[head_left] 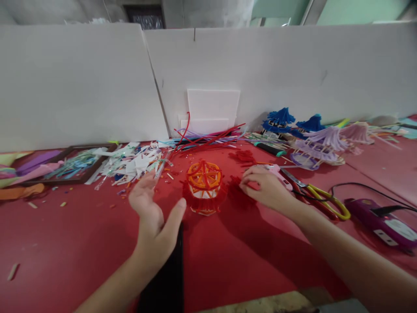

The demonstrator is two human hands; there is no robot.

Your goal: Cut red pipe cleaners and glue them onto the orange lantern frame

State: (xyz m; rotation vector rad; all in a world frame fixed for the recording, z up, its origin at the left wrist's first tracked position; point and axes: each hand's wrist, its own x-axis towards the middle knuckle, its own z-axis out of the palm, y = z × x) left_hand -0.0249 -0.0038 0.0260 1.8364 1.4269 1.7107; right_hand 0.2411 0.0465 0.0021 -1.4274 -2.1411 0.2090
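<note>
A small round craft model [204, 178] stands upright on the red tabletop, with an orange spoked top, a white middle and a red fuzzy skirt. My left hand [156, 213] is just left of it, open and palm turned inward, thumb and fingers apart and apparently not touching the model. To the right, my right hand [269, 184] hovers over a pile of red fuzzy pieces [239, 193], its fingers curled into a pinch. What the fingertips hold, if anything, is hidden. A pink-and-white glue gun [280, 176] lies just behind that hand.
Yellow-handled scissors [329, 202] and a purple power strip [384, 224] with a black cord lie at right. Blue [280, 119] and lilac roofed models [321, 145] stand behind. Red pipe cleaners [208, 139], paper scraps [138, 163], a framed tray [94, 171] and a black flat object [167, 278] surround the workspace.
</note>
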